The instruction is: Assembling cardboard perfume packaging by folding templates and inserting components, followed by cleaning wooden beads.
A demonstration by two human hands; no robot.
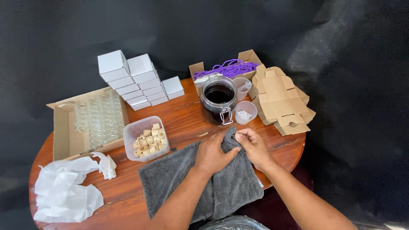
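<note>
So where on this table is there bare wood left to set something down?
Bare wood shows between the white paper and the grey towel, and in front of the white boxes, between the plastic tub and the dark jar. The back right is crowded with that jar, small cups and flat cardboard blanks. Both hands rest on the towel.

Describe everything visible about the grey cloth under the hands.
The grey cloth is a thick, shaggy towel, microfibre by the look of it, spread on the round wooden table at its near edge, with its near part hanging over. It lies mostly flat, rumpled at the far corner. The left hand rests palm down on it, while the right hand pinches that far corner between its fingertips. Its far left corner lies close to the clear plastic tub of cork-coloured caps; whether they touch is unclear.
</note>
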